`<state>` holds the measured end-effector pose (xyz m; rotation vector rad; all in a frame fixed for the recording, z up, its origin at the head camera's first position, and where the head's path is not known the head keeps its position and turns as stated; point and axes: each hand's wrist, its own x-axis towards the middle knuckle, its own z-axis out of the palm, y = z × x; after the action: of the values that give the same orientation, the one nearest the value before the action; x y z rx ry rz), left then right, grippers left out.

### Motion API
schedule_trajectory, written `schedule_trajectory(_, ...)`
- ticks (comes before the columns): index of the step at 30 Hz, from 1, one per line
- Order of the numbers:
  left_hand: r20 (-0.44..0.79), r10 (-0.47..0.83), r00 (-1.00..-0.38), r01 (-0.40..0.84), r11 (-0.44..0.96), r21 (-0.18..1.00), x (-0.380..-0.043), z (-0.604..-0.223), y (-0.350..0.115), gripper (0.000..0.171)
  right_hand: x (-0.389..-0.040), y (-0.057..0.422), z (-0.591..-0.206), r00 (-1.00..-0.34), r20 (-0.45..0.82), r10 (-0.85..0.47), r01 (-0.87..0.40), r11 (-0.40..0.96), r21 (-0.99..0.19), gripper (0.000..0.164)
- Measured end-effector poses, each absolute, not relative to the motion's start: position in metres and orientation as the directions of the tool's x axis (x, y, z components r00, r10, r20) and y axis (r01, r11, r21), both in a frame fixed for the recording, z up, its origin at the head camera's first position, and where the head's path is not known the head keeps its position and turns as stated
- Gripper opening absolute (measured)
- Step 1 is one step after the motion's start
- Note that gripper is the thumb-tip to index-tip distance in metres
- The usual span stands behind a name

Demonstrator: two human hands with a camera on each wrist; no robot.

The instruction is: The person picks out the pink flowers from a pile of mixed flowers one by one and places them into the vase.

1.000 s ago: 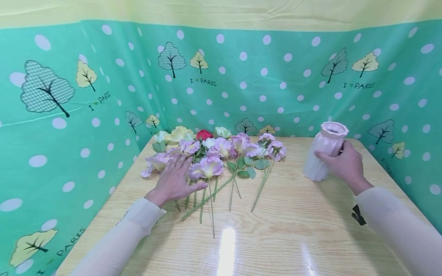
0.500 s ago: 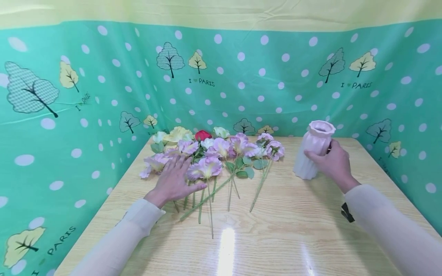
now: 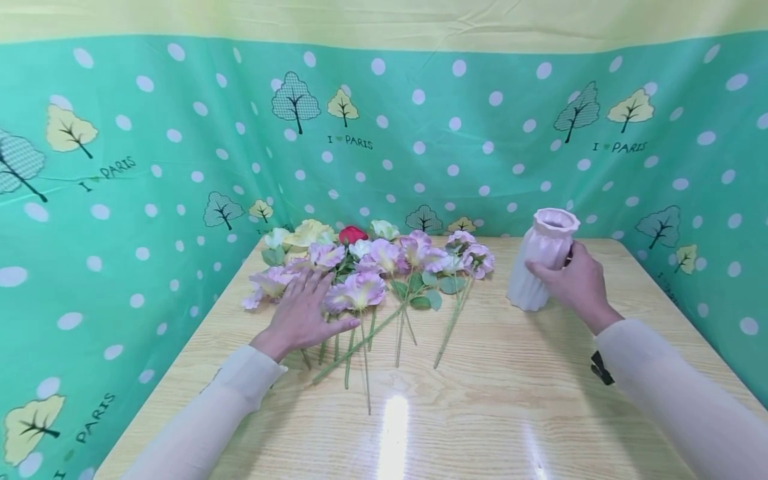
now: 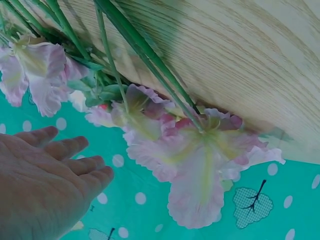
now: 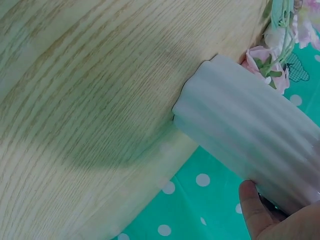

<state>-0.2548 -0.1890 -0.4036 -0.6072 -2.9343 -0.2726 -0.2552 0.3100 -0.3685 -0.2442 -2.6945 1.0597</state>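
Observation:
A pale pinkish-white ribbed vase (image 3: 537, 267) with a wavy rim stands upright on the right of the table, its mouth facing up. My right hand (image 3: 579, 287) grips it around the side near the neck; the right wrist view shows a thumb (image 5: 252, 205) against the ribbed wall. On the left lies a pile of artificial flowers, with lilac blooms (image 3: 359, 291), a red rose (image 3: 353, 235) and a yellow bloom (image 3: 311, 233). My left hand (image 3: 306, 313) is spread flat over the nearest lilac petals, holding nothing; the left wrist view shows its fingers apart from the petals.
Flower stems (image 3: 360, 353) point toward the front of the wooden table (image 3: 480, 413), some of them crossing. A green dotted cloth (image 3: 456, 153) with printed trees hangs around the back and sides. Two lilac blooms (image 3: 478, 261) lie nearest the vase.
My right hand has shifted the vase to the left, mostly in the first half second. The left hand and the flowers have stayed in place.

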Motion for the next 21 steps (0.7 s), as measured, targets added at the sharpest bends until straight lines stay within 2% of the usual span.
schedule_trajectory(13,0.177,0.373,-0.911,0.399,0.906,0.144,-0.253,-0.406,-0.192,0.117,-0.249,0.312,-0.370,-0.965,0.162,0.205,0.047,0.747,-0.663,0.106)
schedule_trajectory(21,0.161,0.364,-0.917,0.387,0.911,0.144,-0.253,-0.405,-0.195,0.118,-0.234,0.308,-0.377,-0.938,0.231,0.259,0.065,0.785,-0.616,0.115)
